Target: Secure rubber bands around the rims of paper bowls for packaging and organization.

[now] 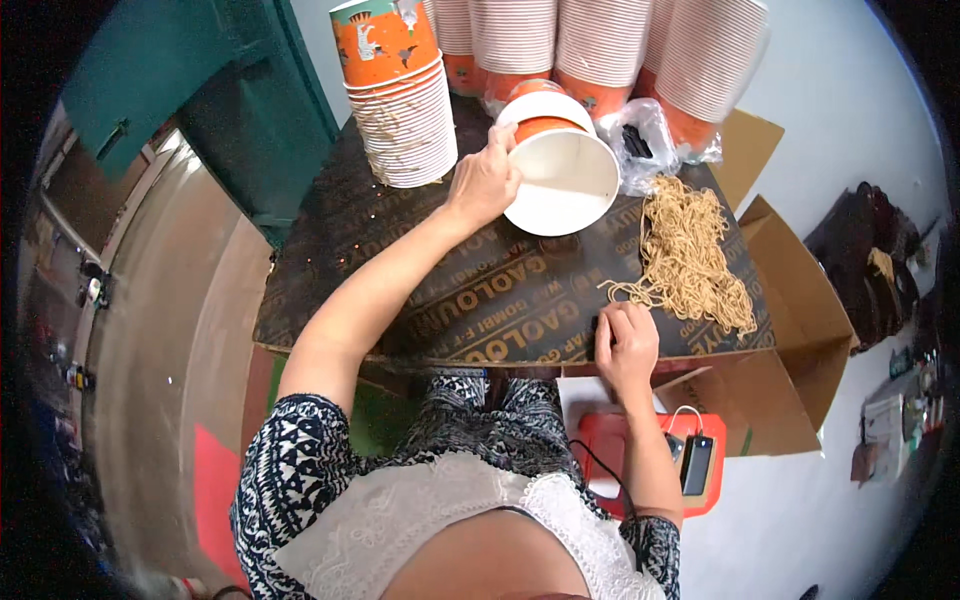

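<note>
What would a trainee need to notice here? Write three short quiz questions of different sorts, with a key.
1. True or false: the left hand grips the rim of a tilted white paper bowl.
2. Which lies nearest the right hand?
A. the stack of orange paper bowls
B. the pile of dry noodles
C. the red stool
3. Fill in: the clear plastic bag sits on the dark board between the white paper bowl and the ____.

Key: 1 true; 2 B; 3 pile of dry noodles.
</note>
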Demonstrator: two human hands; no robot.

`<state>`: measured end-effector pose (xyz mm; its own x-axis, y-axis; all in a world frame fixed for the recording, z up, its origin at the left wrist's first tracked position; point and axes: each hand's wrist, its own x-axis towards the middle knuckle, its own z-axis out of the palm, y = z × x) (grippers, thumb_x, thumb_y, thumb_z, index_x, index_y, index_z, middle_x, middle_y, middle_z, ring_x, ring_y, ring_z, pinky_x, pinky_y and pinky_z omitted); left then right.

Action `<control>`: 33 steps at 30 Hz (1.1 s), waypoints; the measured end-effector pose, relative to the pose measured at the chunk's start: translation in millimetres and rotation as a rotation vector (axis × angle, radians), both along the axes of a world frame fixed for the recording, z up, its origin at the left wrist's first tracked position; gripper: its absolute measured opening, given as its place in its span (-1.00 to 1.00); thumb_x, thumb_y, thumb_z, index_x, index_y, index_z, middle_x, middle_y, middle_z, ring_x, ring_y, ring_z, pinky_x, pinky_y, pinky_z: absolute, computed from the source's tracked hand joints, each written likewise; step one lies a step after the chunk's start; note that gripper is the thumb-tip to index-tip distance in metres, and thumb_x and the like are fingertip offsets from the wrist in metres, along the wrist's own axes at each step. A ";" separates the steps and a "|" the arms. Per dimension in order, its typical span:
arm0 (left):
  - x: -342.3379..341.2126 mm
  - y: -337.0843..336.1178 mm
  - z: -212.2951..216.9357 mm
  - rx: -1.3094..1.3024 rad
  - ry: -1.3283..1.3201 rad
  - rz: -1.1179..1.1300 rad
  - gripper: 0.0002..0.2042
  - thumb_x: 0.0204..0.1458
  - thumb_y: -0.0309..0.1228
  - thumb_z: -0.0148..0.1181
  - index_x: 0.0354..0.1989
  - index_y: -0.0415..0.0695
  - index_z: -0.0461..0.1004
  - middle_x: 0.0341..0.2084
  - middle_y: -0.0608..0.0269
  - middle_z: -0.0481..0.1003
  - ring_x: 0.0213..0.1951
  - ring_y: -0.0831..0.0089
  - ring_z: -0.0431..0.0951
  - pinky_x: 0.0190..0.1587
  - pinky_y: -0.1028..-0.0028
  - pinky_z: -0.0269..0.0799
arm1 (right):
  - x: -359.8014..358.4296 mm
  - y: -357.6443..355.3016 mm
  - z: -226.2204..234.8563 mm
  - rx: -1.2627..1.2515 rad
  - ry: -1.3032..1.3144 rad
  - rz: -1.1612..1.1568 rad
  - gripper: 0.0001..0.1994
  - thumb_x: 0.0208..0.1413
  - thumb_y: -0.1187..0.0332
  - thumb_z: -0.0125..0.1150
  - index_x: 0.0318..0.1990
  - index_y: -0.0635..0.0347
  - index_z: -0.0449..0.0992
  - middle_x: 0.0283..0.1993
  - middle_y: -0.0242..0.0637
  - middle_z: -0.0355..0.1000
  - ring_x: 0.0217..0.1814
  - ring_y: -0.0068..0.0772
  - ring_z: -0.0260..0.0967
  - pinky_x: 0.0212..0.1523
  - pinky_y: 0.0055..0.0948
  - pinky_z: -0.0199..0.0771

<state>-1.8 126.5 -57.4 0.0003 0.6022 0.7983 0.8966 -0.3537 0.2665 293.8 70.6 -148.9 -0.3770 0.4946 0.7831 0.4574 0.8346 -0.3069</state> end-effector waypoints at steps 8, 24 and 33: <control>5.4 -15.5 13.5 0.056 0.143 -0.130 -0.47 0.00 -0.62 0.00 0.24 -0.17 0.22 0.04 -0.12 0.46 -0.28 -0.16 0.58 -0.25 0.04 0.54 | 0.7 3.7 0.4 -0.012 0.037 0.009 -0.92 -0.03 0.58 0.22 -0.37 0.27 0.47 -0.34 -0.15 0.44 -0.32 -0.08 0.36 -0.26 -0.21 0.38; -33.1 -132.6 54.1 -0.540 -0.455 0.016 -0.74 -0.04 -0.62 -0.04 -0.21 -0.39 0.54 -0.52 0.23 0.54 -0.44 0.57 0.50 -0.35 0.50 0.41 | 9.7 57.8 24.1 -0.139 -0.115 0.030 -0.92 -0.05 0.54 0.26 -0.35 0.24 0.55 -0.31 -0.13 0.39 -0.17 -0.03 0.30 -0.11 -0.16 0.33; -54.7 -138.6 36.3 -0.412 -0.494 -0.018 -0.77 0.12 -0.43 0.11 -0.17 -0.36 0.55 -0.50 0.23 0.57 -0.42 0.56 0.52 -0.34 0.48 0.42 | -22.8 76.7 34.4 0.171 -0.661 -0.093 -0.93 -0.14 0.45 0.19 -0.48 0.17 0.59 -0.36 -0.16 0.48 -0.19 -0.11 0.36 -0.18 -0.22 0.35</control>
